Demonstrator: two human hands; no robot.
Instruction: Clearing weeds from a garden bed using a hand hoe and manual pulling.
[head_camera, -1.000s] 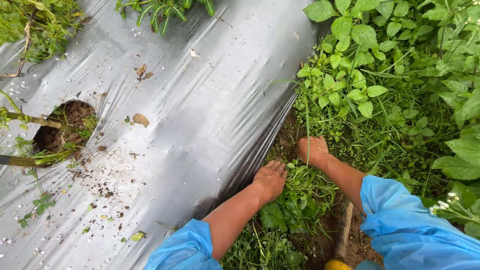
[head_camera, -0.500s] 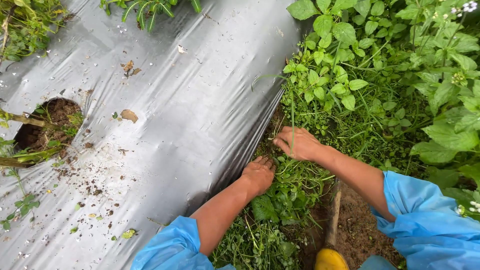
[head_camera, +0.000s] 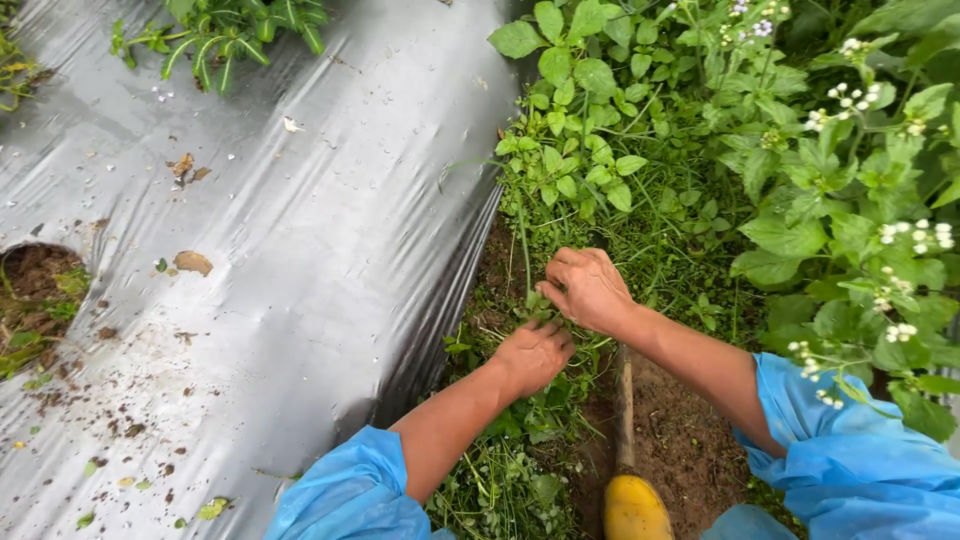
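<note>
Far left, a planting hole cut in the silver-black mulch sheet shows dark soil; crumbs of earth and a few dead leaves lie scattered over the plastic. Along the sheet's edge runs a strip of low weeds. Left hand sits knuckles-up in that strip, fingers curled down into the stems, grip clenched on a tuft. Right hand has shifted inward since a moment ago: then it lay spread and flat beside the sheet's edge, now it is closed over the same clump, just above and touching the left. Both hands appear gathered on one bunch, which is rooted yet. Below them a wooden handle with a yellow end lies on bare soil, untouched. Blue sleeves cover both forearms. Right of that, taller leafy plants with small white flowers.
</note>
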